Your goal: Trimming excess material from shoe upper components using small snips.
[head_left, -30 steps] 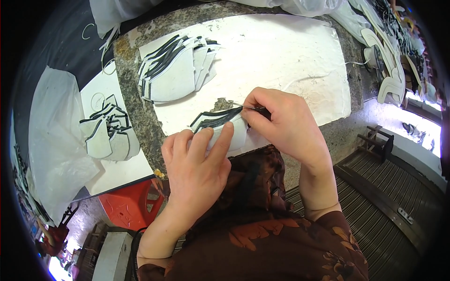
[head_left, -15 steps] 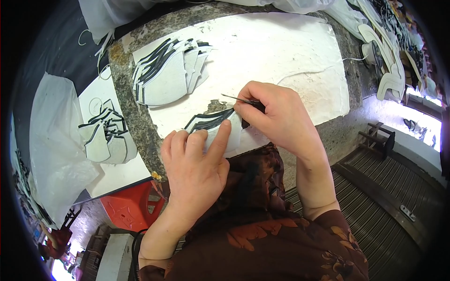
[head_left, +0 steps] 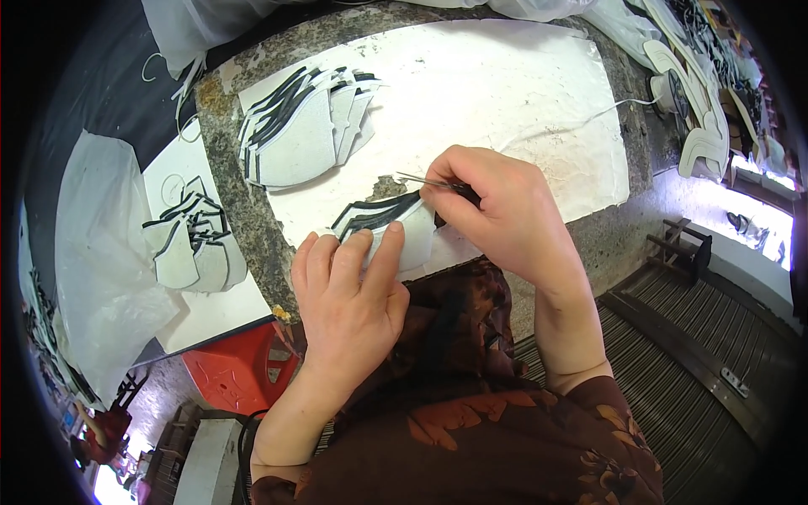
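Note:
A grey shoe-upper piece with black stripes [head_left: 383, 220] lies near the front edge of a stone table covered by a white sheet [head_left: 505, 93]. My left hand [head_left: 349, 295] presses flat on the piece's near half. My right hand [head_left: 497, 210] grips a thin metal tool [head_left: 421, 180] with a dark handle, its slim tip pointing left over the piece's upper right edge. Farther back on the left, a fanned stack of similar grey pieces [head_left: 299, 126] rests on the white sheet.
A second pile of cut pieces [head_left: 189, 244] lies on a white board left of the table. A translucent plastic bag [head_left: 93, 261] hangs at far left. Below it stands a red stool [head_left: 236, 379]. White sole-shaped parts [head_left: 699, 126] are heaped at the right rim.
My right hand has drawn the metal tool out so its thin tip shows, pointing left. My left hand keeps pressing the striped piece. The view has shifted slightly.

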